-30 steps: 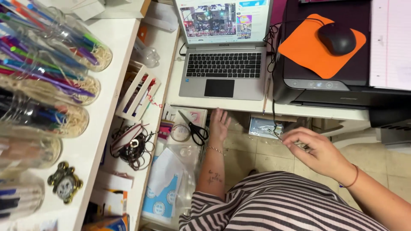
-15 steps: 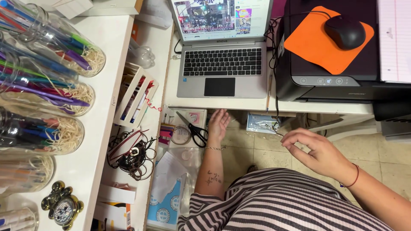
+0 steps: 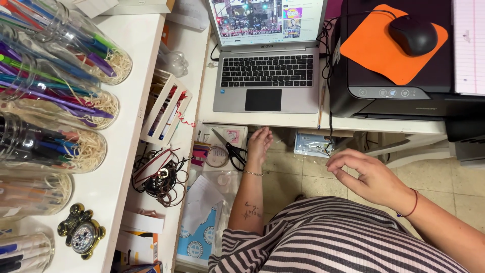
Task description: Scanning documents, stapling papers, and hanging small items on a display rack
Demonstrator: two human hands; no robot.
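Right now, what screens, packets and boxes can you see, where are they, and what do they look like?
Laptop screen: top middle on the white desk, a bright rectangle showing small colourful pictures.
Clear packet: under the desk edge, just beyond the right hand, flat and pale blue.
Blue-and-white packets: low by the left forearm, flat, with round blue emblems.
Orange-and-white box: bottom left, a small carton.

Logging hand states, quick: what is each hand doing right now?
Left hand: open, fingers resting beside the scissors.
Right hand: fingertips pinched; what it holds cannot be told.
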